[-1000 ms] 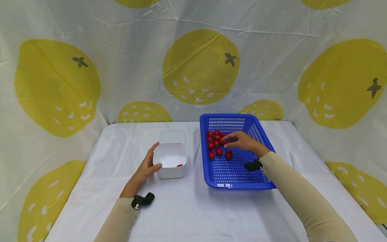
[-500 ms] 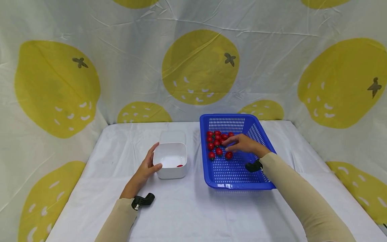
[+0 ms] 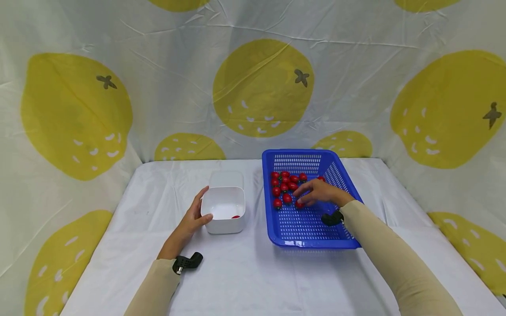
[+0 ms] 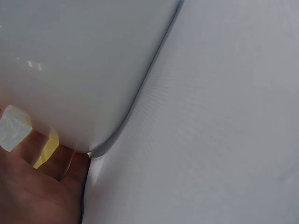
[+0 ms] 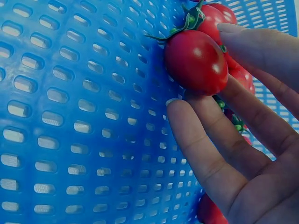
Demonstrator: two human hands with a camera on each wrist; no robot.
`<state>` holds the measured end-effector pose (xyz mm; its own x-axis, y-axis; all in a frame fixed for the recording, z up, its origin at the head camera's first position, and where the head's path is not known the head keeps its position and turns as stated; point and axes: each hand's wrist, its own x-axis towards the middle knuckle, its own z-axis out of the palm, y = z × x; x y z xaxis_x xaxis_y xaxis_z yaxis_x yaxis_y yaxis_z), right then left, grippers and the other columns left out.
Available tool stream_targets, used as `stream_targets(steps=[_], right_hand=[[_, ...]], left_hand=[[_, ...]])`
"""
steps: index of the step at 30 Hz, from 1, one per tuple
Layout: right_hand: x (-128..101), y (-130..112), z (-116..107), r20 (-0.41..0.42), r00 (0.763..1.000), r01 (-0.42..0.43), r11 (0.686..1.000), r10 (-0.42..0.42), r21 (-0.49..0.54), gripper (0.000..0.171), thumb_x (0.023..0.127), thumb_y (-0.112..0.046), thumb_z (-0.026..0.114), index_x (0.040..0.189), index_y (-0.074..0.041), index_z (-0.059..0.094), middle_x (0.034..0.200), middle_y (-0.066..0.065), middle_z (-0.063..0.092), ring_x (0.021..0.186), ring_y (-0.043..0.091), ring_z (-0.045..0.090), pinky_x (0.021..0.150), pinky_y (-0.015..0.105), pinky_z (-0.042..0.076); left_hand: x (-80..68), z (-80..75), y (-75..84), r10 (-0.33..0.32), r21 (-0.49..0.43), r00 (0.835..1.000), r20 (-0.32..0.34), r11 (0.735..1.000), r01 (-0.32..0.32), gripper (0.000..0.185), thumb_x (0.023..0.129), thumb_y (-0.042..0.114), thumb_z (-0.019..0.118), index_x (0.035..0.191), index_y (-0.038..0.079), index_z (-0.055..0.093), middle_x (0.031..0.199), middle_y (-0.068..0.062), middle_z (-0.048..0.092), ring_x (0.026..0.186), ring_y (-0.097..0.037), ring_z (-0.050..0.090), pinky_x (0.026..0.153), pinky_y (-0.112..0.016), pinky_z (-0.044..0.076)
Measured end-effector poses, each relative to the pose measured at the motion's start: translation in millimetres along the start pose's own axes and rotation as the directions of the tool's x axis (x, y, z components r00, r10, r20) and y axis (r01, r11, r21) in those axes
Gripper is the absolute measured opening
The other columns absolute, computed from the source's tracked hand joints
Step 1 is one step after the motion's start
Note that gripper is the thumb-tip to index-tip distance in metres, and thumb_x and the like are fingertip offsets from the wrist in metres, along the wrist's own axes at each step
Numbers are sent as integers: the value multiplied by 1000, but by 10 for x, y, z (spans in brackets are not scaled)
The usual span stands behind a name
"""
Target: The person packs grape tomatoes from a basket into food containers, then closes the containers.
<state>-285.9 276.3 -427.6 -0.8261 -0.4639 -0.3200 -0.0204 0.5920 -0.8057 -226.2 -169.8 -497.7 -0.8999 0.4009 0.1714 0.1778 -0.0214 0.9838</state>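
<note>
In the head view my left hand (image 3: 191, 220) holds the left side of a white square box (image 3: 224, 226), thumb at the front rim. The left wrist view has its fingers against the box's smooth wall (image 4: 88, 79). A red bit of a tomato (image 3: 235, 217) shows inside. My right hand (image 3: 322, 192) is down in a blue plastic basket (image 3: 272, 228). Its thumb and spread fingers are around a cherry tomato (image 5: 196, 63) with a green stem, not closed on it. More cherry tomatoes (image 3: 276, 192) lie together along the basket's left side.
Behind the white box lies its pale lid (image 3: 226, 179). A white cloth covers the table (image 3: 237, 281), and a lemon-print curtain (image 3: 166, 105) stands behind and at both sides. One tomato (image 3: 321, 178) sits apart at the basket's far right.
My right hand has drawn back from the tomato cluster toward the near tomato, uncovering tomatoes at the back of the basket. The left hand and box have stayed put.
</note>
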Motion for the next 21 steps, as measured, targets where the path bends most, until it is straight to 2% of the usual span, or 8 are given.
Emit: stream_targets(steps=[5,8,11,14,16,21], right_hand=[[6,8,5,27,1000,6,1000,-6,3,30,88,-6,69,116,5,66,118,22,64,96,26,68,83,40,55],[0,5,-2,33,999,-4,1000,5,-15,28,88,-6,69,114,3,68,115,19,66,96,25,68,84,39,55],[-3,2,-6,36,999,-8,999,10,-41,27,88,-9,70,113,0,70,111,14,68,95,23,68,84,37,54],[3,8,-12,47,999,7,998,-4,-69,27,87,-11,71,113,-1,71,109,12,69,94,22,68,84,36,55],[6,8,-15,49,999,17,996,-13,-85,27,87,-12,71,112,-2,71,108,12,70,93,21,68,83,36,55],[10,-4,-8,41,999,14,993,-9,-118,25,87,-12,71,112,-4,72,107,11,70,94,21,68,85,37,54]], left_hand=[[-10,13,57,-24,1,1000,-6,1000,24,85,88,10,62,155,30,14,154,-13,25,137,-28,26,108,-29,29],[-24,50,178,-24,-2,1000,-2,1000,24,85,88,8,62,155,24,13,153,-17,26,136,-30,28,102,-20,33],[-39,75,278,-26,12,1000,6,1000,26,85,88,8,61,155,18,11,153,-20,24,137,-32,27,105,-26,32],[-45,78,298,-15,18,1000,12,1000,15,84,89,11,62,155,15,10,153,-22,23,137,-35,25,109,-36,29],[-37,60,240,-9,8,1000,12,1000,9,85,89,10,62,156,17,10,153,-22,23,137,-35,25,110,-41,27],[-6,10,53,-11,4,1000,2,1000,11,84,89,11,62,155,27,12,155,-14,24,139,-29,25,111,-38,25]])
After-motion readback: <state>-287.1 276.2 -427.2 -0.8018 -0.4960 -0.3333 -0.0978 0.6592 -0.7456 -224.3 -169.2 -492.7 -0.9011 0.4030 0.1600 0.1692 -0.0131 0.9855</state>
